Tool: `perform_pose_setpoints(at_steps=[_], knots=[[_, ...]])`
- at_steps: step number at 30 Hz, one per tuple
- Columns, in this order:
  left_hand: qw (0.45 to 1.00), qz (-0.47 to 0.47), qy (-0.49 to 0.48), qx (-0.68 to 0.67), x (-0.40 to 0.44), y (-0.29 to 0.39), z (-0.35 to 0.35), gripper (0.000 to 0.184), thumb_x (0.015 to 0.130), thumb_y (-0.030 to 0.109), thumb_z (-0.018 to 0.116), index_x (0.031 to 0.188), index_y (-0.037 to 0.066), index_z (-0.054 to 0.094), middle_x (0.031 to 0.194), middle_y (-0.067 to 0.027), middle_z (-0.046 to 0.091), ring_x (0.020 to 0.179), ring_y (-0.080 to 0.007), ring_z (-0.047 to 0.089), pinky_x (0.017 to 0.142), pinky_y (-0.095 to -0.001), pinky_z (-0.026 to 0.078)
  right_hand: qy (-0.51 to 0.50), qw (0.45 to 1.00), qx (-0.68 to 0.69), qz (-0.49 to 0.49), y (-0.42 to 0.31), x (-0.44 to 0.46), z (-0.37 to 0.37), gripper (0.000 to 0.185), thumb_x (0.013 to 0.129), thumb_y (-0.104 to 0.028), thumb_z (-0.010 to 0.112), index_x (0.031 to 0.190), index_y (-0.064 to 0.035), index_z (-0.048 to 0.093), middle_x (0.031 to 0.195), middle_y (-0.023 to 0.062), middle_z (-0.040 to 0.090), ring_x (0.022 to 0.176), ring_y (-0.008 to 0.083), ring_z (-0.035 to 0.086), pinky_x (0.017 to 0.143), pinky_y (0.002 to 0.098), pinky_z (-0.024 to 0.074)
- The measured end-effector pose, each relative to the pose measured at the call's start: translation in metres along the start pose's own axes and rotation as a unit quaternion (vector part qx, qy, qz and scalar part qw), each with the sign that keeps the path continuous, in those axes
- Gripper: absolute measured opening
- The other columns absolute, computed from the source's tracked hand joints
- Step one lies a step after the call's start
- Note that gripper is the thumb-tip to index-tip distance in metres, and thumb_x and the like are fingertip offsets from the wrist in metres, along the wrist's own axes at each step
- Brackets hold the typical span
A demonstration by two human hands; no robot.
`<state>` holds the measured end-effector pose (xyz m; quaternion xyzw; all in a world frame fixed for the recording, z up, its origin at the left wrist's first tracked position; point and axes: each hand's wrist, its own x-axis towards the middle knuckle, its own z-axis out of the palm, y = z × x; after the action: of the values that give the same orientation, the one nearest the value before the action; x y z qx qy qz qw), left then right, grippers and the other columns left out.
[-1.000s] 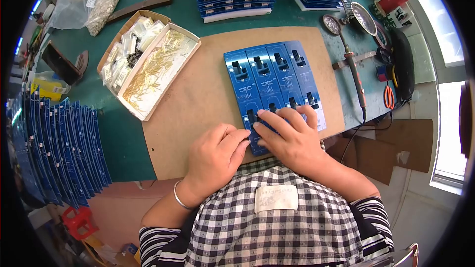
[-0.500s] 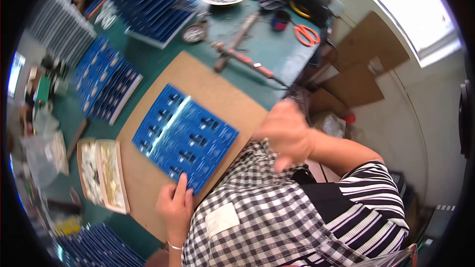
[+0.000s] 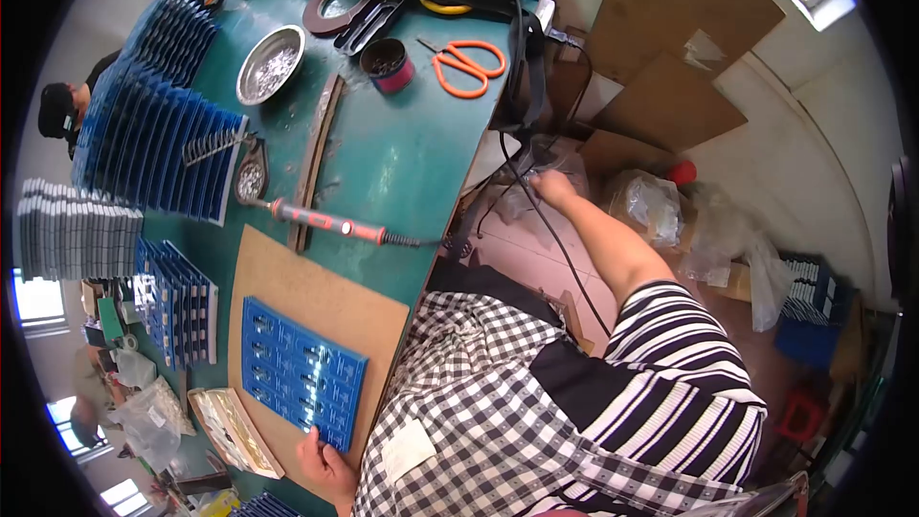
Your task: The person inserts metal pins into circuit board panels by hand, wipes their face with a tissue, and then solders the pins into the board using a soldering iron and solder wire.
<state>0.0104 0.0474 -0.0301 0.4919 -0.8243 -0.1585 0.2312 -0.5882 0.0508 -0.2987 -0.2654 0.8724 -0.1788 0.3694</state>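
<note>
On the brown board lies a blue circuit board panel with dark parts on it. My left hand touches the panel's near edge, its index finger extended and the other fingers curled. Off the table's right side, my right hand reaches down beside a clear plastic bag; its fingertips are hard to make out, and what they hold, if anything, is too small to tell.
A soldering iron lies across a metal bar. Beyond are orange scissors, a metal bowl and stacked blue panels. A box of pins stands left. Another person is at the far left.
The view has swung toward the right. My right hand has left the panel and moved out past the table's edge, down to the bag. My left hand has stayed at the panel.
</note>
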Motion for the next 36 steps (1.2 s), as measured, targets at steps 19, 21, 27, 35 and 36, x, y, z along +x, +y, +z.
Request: perform_pose_setpoints(at_steps=[19, 21, 27, 35, 36], knots=[[0.946, -0.314, 0.081, 0.025, -0.051, 0.032, -0.028, 0.022, 0.09, 0.012, 0.049, 0.11, 0.001, 0.046, 0.089, -0.0041, 0.045, 0.078, -0.0129, 0.043, 0.07, -0.0294, 0.039, 0.037, 0.986, -0.159, -0.011, -0.035, 0.159, 0.038, 0.043, 0.083, -0.036, 0.059, 0.111, -0.0038, 0.064, 0.113, 0.0203, 0.063, 0.105, 0.0369, 0.061, 0.091, 0.0434, 0.0479], [0.936, -0.337, 0.094, 0.029, -0.034, 0.067, -0.011, 0.021, 0.089, 0.011, 0.05, 0.107, 0.002, 0.045, 0.09, -0.0036, 0.044, 0.079, -0.013, 0.043, 0.07, -0.0297, 0.039, 0.037, 0.98, -0.189, -0.056, -0.029, 0.182, 0.046, 0.043, 0.082, -0.036, 0.059, 0.111, -0.0038, 0.064, 0.113, 0.0203, 0.063, 0.104, 0.0369, 0.061, 0.091, 0.0434, 0.0479], [0.919, -0.368, 0.124, 0.069, 0.016, 0.092, 0.039, 0.024, 0.085, 0.02, 0.061, 0.1, 0.005, 0.049, 0.078, -0.003, 0.048, 0.067, -0.0114, 0.044, 0.061, -0.0279, 0.04, 0.038, 0.955, -0.254, -0.145, -0.045, 0.274, 0.052, 0.044, 0.082, -0.037, 0.06, 0.111, -0.0038, 0.064, 0.113, 0.0203, 0.063, 0.104, 0.0369, 0.061, 0.091, 0.0433, 0.048], [0.916, -0.367, 0.157, 0.039, 0.015, 0.091, 0.05, 0.024, 0.083, 0.023, 0.063, 0.096, 0.007, 0.051, 0.063, -0.0026, 0.045, 0.054, -0.0125, 0.042, 0.051, -0.0281, 0.035, 0.001, 0.93, -0.325, -0.172, -0.083, 0.29, 0.058, 0.046, 0.082, -0.038, 0.061, 0.112, -0.0037, 0.064, 0.113, 0.0204, 0.063, 0.103, 0.037, 0.061, 0.09, 0.0431, 0.0481], [0.911, -0.385, 0.141, 0.035, 0.018, 0.095, 0.048, 0.023, 0.084, 0.02, 0.063, 0.098, 0.007, 0.05, 0.069, -0.0015, 0.045, 0.058, -0.0104, 0.041, 0.054, -0.0262, 0.035, -0.005, 0.928, -0.331, -0.173, -0.084, 0.289, 0.061, 0.046, 0.082, -0.038, 0.061, 0.112, -0.0037, 0.064, 0.113, 0.0204, 0.063, 0.103, 0.037, 0.061, 0.09, 0.0431, 0.0481]])
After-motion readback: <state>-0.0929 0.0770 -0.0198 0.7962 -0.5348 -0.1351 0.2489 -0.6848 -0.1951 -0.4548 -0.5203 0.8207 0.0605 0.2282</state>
